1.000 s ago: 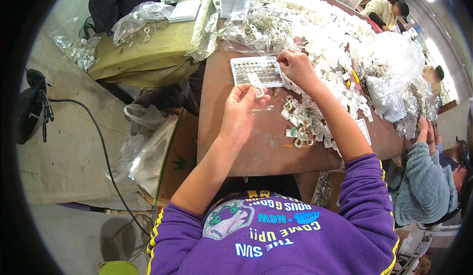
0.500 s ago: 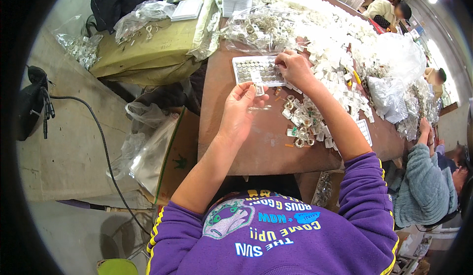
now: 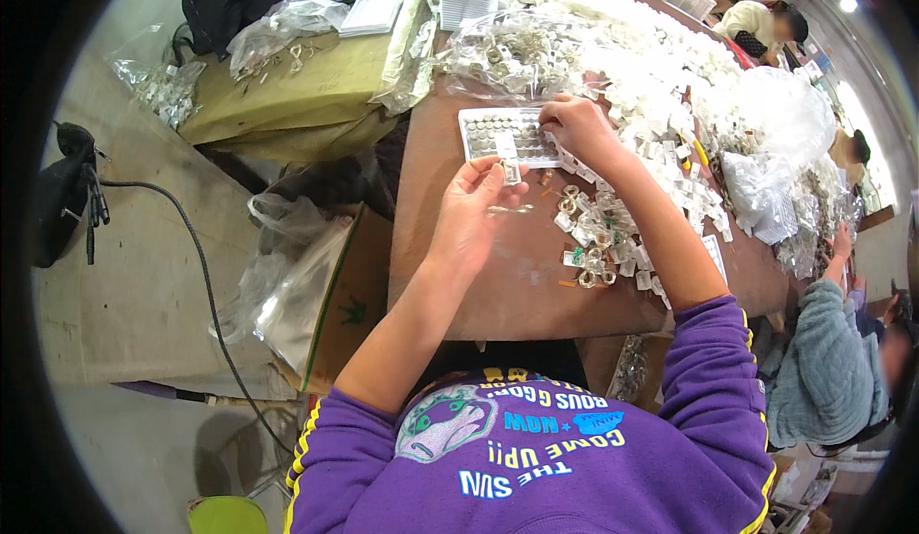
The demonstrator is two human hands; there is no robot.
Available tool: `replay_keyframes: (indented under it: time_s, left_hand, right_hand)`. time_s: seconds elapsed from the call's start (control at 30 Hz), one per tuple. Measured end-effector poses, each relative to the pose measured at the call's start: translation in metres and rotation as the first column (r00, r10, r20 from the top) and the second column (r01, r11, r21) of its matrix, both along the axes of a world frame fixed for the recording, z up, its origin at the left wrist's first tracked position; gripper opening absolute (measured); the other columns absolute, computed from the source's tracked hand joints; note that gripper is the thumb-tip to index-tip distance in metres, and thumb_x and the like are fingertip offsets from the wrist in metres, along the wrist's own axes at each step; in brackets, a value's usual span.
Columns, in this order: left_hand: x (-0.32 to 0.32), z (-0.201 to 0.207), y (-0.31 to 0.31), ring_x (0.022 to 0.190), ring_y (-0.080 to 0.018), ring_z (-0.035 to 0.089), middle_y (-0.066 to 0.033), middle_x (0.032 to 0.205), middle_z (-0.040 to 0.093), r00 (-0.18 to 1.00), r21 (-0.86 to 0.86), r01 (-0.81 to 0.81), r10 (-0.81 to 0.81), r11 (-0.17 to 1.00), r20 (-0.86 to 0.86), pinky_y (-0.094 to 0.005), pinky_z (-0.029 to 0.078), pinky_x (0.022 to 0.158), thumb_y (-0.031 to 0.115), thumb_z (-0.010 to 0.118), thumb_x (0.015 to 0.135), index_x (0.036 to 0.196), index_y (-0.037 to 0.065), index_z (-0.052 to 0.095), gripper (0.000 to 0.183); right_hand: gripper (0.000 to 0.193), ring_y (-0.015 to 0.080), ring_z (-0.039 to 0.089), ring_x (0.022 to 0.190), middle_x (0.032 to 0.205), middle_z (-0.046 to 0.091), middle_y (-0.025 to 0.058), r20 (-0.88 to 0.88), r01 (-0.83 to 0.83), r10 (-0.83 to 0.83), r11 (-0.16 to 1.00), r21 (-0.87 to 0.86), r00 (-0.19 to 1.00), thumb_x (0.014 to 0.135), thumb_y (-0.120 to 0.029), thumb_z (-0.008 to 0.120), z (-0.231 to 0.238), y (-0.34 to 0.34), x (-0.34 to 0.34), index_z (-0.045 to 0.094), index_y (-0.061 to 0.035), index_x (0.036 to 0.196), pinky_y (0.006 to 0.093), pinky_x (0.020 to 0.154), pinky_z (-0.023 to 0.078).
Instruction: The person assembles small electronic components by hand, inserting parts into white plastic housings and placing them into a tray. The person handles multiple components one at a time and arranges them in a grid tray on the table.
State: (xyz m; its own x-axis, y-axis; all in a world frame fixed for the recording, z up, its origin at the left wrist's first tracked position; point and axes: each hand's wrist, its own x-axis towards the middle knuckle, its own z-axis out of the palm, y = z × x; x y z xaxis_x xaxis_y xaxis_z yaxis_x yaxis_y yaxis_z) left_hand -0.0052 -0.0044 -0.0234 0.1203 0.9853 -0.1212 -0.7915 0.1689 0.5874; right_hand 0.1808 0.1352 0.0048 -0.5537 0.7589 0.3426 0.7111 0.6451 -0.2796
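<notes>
Nearest, one o'clock: loose clear-and-white pieces (image 3: 622,247), out of hand. Twelve: my left hand (image 3: 472,197), thumb and finger pinched on a small clear piece (image 3: 511,173). Just beyond: white tray (image 3: 464,134), many discs (image 3: 498,123) in rows (bare slots, if any, unclear). My right hand (image 3: 581,129): fingers bunched at its three-o'clock end; cannot tell what's gripped. Farther, toward one: large white heap (image 3: 641,65), plenty left there.

Just above the frame's centre, the left hand (image 3: 474,204) pinches a small clear piece (image 3: 511,172); the right hand (image 3: 581,130) is at a white tray's (image 3: 464,135) right end.
</notes>
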Motion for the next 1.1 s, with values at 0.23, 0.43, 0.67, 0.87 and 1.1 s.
replay_keyframes:
  time_s: [0.23,0.43,0.67,0.87,1.1]
  left_hand:
    - [0.000,-0.002,0.000,0.085,-0.0174,0.065,-0.0131,0.105,0.067,1.000,0.047,-0.003,0.004,0.999,-0.007,-0.0272,0.052,0.074,0.012,0.058,0.095,0.108,0.008,0.056,0.014]
    - [0.006,-0.003,-0.002,0.082,-0.0144,0.064,-0.0069,0.098,0.065,0.996,0.068,-0.061,0.065,0.996,-0.054,-0.0256,0.053,0.073,0.006,0.062,0.092,0.103,0.004,0.059,0.013]
    - [0.007,-0.002,-0.003,0.082,-0.0137,0.065,-0.0065,0.097,0.065,0.990,0.120,-0.094,0.105,0.988,-0.093,-0.0262,0.054,0.074,0.006,0.064,0.091,0.101,0.002,0.059,0.013]
    - [0.005,0.001,-0.003,0.082,-0.0157,0.065,-0.0083,0.097,0.065,0.995,0.058,-0.030,0.036,0.998,-0.093,-0.0272,0.054,0.074,0.009,0.063,0.091,0.102,0.001,0.058,0.014]
    - [0.003,-0.002,-0.004,0.081,-0.0174,0.065,-0.0086,0.097,0.064,1.000,0.054,0.027,-0.026,0.998,-0.013,-0.0292,0.054,0.075,0.011,0.062,0.093,0.104,0.001,0.057,0.016]
  right_hand:
    - [0.006,0.0298,0.065,0.072,0.082,0.064,0.0112,-0.332,-0.036,0.018,0.998,-0.049,0.943,0.078,-0.003,0.067,0.038,-0.060,-0.012,0.069,-0.0031,0.083,0.0362,0.066,0.052]
    - [0.011,0.0241,0.064,0.069,0.081,0.062,0.0086,-0.251,-0.152,0.154,0.988,0.027,0.956,0.077,0.001,0.068,0.051,-0.114,-0.030,0.066,-0.0025,0.087,0.0328,0.064,0.052]
    - [0.014,0.0304,0.064,0.069,0.077,0.058,0.0092,-0.107,-0.148,0.163,0.980,0.136,0.981,0.073,-0.006,0.069,0.047,-0.120,-0.034,0.061,-0.0049,0.085,0.0381,0.059,0.052]
    - [0.017,0.0271,0.065,0.067,0.080,0.065,0.0085,-0.257,-0.120,0.150,0.984,0.130,0.955,0.070,-0.003,0.070,0.053,-0.120,-0.032,0.068,-0.0057,0.087,0.0345,0.059,0.053]
    - [0.015,0.0239,0.066,0.070,0.078,0.067,0.0088,-0.391,-0.088,0.029,0.987,-0.134,0.920,0.072,-0.003,0.070,0.055,-0.116,-0.034,0.070,-0.0057,0.087,0.0306,0.061,0.052]
